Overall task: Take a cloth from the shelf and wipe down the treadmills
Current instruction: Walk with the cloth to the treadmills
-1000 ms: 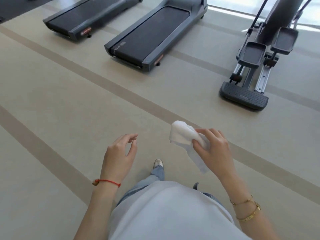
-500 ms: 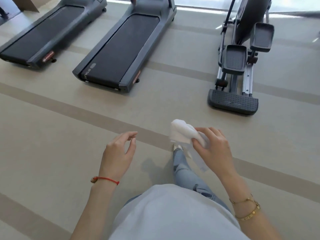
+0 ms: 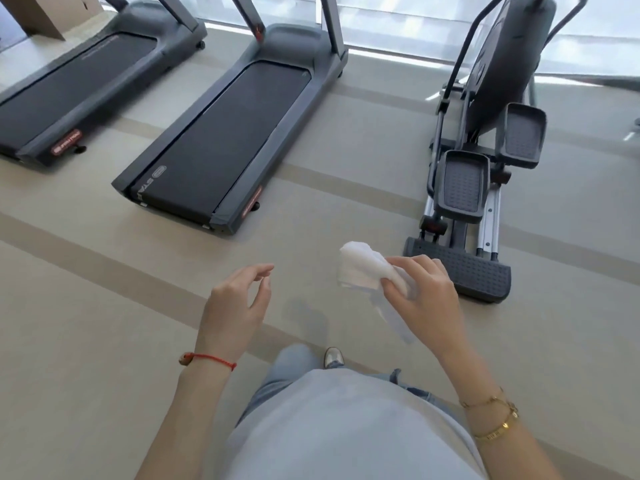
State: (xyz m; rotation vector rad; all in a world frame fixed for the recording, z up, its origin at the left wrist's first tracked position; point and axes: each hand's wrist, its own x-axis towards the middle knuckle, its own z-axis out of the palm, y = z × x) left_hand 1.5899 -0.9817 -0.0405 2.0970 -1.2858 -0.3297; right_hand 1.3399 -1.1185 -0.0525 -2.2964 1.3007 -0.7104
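My right hand [image 3: 424, 299] grips a crumpled white cloth [image 3: 362, 266] in front of my body, with a loose end hanging down below the fingers. My left hand [image 3: 235, 306] floats beside it with fingers apart and holds nothing. Two dark grey treadmills lie ahead on the floor: the nearer treadmill [image 3: 228, 140] straight in front with its black belt facing me, and a second treadmill [image 3: 69, 95] at the far left. Both are well beyond arm's reach. Only the lower parts of their uprights show.
An elliptical trainer [image 3: 485, 174] with two grey pedals stands at the right, its rear foot plate just beyond my right hand. A brown box [image 3: 45, 12] sits at the top left corner. Beige floor with darker stripes lies between me and the machines. Bright windows run along the back.
The treadmills and elliptical have come closer and swung more square to me as I walked forward. Both hands kept the same pose, the cloth still held in the right.
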